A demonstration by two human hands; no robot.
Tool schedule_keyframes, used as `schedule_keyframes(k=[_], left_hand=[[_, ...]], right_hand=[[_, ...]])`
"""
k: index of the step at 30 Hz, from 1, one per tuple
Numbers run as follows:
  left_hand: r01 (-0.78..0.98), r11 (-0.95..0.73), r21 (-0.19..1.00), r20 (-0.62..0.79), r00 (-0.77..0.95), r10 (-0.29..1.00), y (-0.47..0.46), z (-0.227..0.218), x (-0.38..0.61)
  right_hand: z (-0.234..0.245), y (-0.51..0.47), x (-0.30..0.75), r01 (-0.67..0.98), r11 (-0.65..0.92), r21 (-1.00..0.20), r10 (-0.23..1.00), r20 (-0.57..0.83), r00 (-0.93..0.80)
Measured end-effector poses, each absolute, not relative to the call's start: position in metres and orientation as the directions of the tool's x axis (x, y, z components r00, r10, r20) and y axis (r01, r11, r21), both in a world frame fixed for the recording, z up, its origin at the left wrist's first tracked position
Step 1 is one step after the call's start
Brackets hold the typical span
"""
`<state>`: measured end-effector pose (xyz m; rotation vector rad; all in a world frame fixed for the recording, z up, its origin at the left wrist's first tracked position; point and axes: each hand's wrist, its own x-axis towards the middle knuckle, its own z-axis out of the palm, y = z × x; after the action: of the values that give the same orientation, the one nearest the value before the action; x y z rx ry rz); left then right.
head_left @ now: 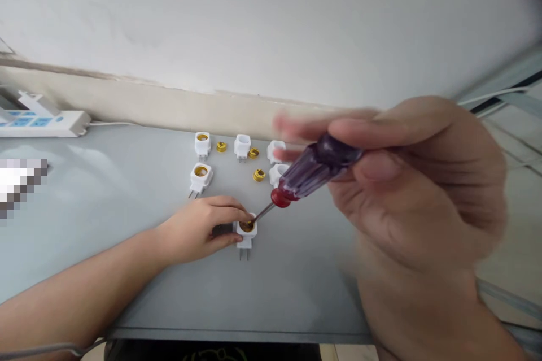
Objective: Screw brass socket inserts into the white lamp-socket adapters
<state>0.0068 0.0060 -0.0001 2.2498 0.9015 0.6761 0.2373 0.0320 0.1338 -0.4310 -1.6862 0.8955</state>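
Observation:
My left hand (pixel 199 228) grips a white plug-in lamp socket adapter (pixel 246 241), which stands on the grey table with its two metal prongs toward me. A brass threaded ring (pixel 246 226) sits inside its opening. My right hand (pixel 406 191), blurred by motion, holds a screwdriver (pixel 315 172) with a translucent red handle. The screwdriver's thin metal shaft (pixel 265 212) slants down, and its tip reaches into the adapter's opening. Several similar white adapters (pixel 200 177) and several loose brass rings (pixel 259 175) lie just beyond my left hand.
A white power strip (pixel 42 122) with blue switches lies at the far left against the beige wall skirting (pixel 169 107). A pixelated patch (pixel 19 186) covers part of the left of the grey table (pixel 296 287), whose front edge runs close to me.

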Motion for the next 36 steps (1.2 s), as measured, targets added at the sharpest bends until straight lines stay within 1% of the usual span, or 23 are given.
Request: schedule_keyframes(k=[1,2,4,5,7,10,11,12,14,15,16,20,22,23,25,27,28,31,32,34,36], left_hand=[[0.421,-0.58,0.698,0.227,0.637,0.736,0.006,0.0,0.007],[0.42,-0.581,0.697,0.228,0.638,0.736,0.006,0.0,0.007],[0.418,-0.581,0.698,0.229,0.638,0.735,0.005,0.001,0.007],[0.419,-0.579,0.699,0.228,0.637,0.736,0.005,0.001,0.007],[0.421,-0.575,0.702,0.223,0.637,0.738,0.005,0.001,0.007],[0.422,-0.575,0.701,0.219,0.64,0.737,0.006,0.001,0.007],[0.422,-0.576,0.7,0.22,0.64,0.736,0.006,0.001,0.007],[0.422,-0.578,0.699,0.222,0.64,0.736,0.006,0.001,0.007],[0.42,-0.583,0.696,0.229,0.639,0.734,0.005,0.0,0.007],[0.419,-0.584,0.695,0.232,0.638,0.734,0.005,0.0,0.007],[0.418,-0.585,0.695,0.234,0.638,0.734,0.005,0.0,0.006],[0.417,-0.586,0.695,0.236,0.638,0.733,0.005,0.0,0.007],[0.416,-0.59,0.692,0.241,0.638,0.732,0.005,-0.001,0.007],[0.414,-0.592,0.692,0.244,0.638,0.73,0.005,-0.001,0.007],[0.41,-0.592,0.694,0.243,0.64,0.729,0.006,-0.001,0.007],[0.408,-0.591,0.696,0.244,0.639,0.729,0.006,-0.001,0.007],[0.406,-0.592,0.697,0.246,0.639,0.728,0.006,-0.001,0.007],[0.396,-0.599,0.696,0.263,0.636,0.726,0.007,-0.001,0.007],[0.395,-0.6,0.696,0.267,0.634,0.726,0.007,-0.001,0.007],[0.398,-0.603,0.691,0.269,0.633,0.726,0.007,-0.002,0.007],[0.394,-0.61,0.687,0.276,0.635,0.721,0.008,-0.002,0.007]], right_hand=[[0.134,0.033,0.236,-0.182,0.691,-0.7,0.647,0.711,-0.275],[0.133,0.035,0.234,-0.159,0.723,-0.672,0.636,0.738,-0.226],[0.132,0.038,0.233,-0.102,0.805,-0.585,0.573,0.81,-0.123],[0.132,0.039,0.234,-0.072,0.814,-0.576,0.567,0.816,-0.111],[0.132,0.041,0.236,-0.099,0.804,-0.586,0.568,0.807,-0.161],[0.133,0.04,0.24,-0.19,0.716,-0.672,0.59,0.727,-0.351],[0.133,0.039,0.24,-0.186,0.702,-0.687,0.605,0.714,-0.353],[0.133,0.038,0.24,-0.168,0.714,-0.68,0.616,0.724,-0.312],[0.132,0.038,0.238,-0.113,0.764,-0.635,0.615,0.77,-0.17],[0.132,0.038,0.237,-0.104,0.792,-0.601,0.592,0.799,-0.11],[0.131,0.039,0.237,-0.107,0.802,-0.587,0.58,0.809,-0.092],[0.133,0.042,0.241,-0.193,0.724,-0.663,0.606,0.744,-0.281],[0.134,0.043,0.244,-0.159,0.716,-0.68,0.607,0.718,-0.341],[0.134,0.043,0.244,-0.129,0.738,-0.662,0.6,0.732,-0.323],[0.134,0.044,0.244,-0.061,0.768,-0.638,0.61,0.757,-0.234],[0.133,0.046,0.243,-0.059,0.777,-0.626,0.613,0.775,-0.153],[0.132,0.047,0.243,-0.085,0.771,-0.631,0.615,0.773,-0.158],[0.131,0.051,0.244,-0.239,0.714,-0.658,0.579,0.747,-0.327],[0.131,0.053,0.245,-0.265,0.7,-0.663,0.565,0.742,-0.361],[0.131,0.054,0.247,-0.242,0.718,-0.652,0.569,0.751,-0.334],[0.132,0.055,0.247,-0.181,0.778,-0.601,0.557,0.794,-0.243]])
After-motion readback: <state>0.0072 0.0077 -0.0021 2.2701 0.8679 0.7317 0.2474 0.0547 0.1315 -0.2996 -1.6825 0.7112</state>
